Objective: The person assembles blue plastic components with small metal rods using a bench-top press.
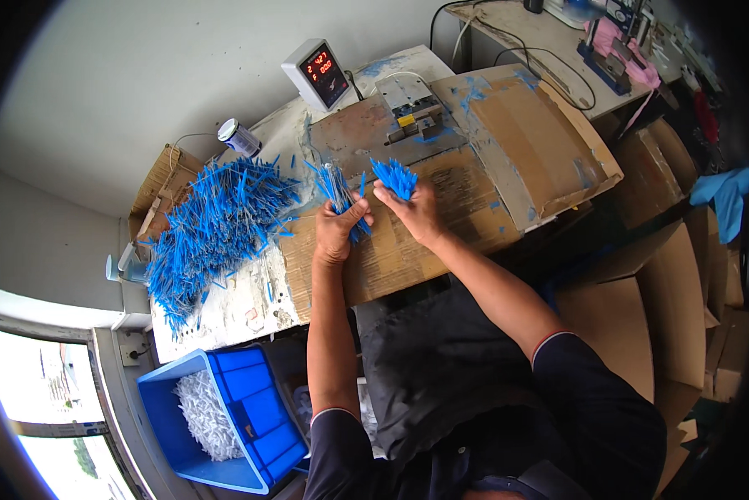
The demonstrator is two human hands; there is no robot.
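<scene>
Blue bin of white pieces

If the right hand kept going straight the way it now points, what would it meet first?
The right hand grips a bunch of blue sticks and points up the cardboard-covered bench. Straight on, it would probably first meet the small metal fixture just beyond the sticks' tips, though depth is hard to judge.

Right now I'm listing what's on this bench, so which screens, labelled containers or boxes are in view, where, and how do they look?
Digital readout: back of the bench, grey box, dark screen with red digits.
Can: behind the heap of blue sticks, a cylinder lying tilted, dark label, pale end.
Cardboard boxes: stacked on the right, brown, flaps open.
Blue bin: lower left, rectangular, white pieces inside.
</scene>
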